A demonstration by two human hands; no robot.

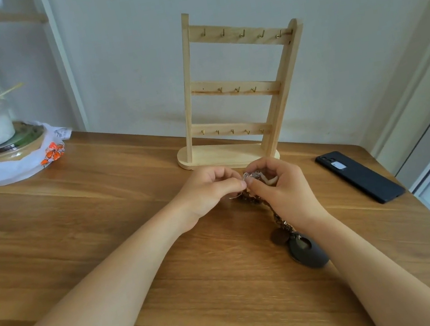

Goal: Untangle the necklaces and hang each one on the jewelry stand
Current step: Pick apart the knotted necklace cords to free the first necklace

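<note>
Now both hands work just in front of the pale wooden ladder-shaped jewelry stand [236, 89], near the back edge of the brown wooden table [102, 208]. The left hand [209, 189] pinches a thin silver chain [248, 176], and the right hand [282, 188] grasps the brown beaded tangle of necklaces [247, 198]. The tangle trails toward the near right edge, ending in a brown disc pendant [279, 237] and a dark grey oval pendant [308, 252]. Tease the silver strand out slowly, loosening the knot rather than tugging it. Counted: one stand, three rails, thirteen hooks, all bare; two pendants; probably two necklaces, though the knot hides that; one black phone [359, 176].
</note>
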